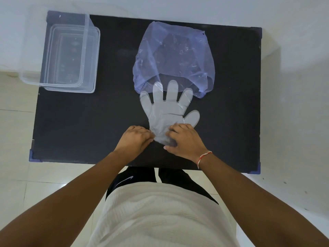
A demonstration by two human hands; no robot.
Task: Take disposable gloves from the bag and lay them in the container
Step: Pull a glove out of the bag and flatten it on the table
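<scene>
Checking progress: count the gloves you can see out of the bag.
1: a clear glove lies flat on the black table below the bag, cuff under both hands. More may be hidden inside the bag; the container looks empty.

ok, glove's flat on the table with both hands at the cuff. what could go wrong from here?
1. The glove is thin, limp film; the left hand and right hand pinch only its crumpled cuff, so it may fold or slip when lifted.
2. Its fingertips overlap the mouth of the bag; lifting could drag the light bag along.
3. The container sits at the table's far-left corner, so the carry is long and the glove may flop short of it.
</scene>
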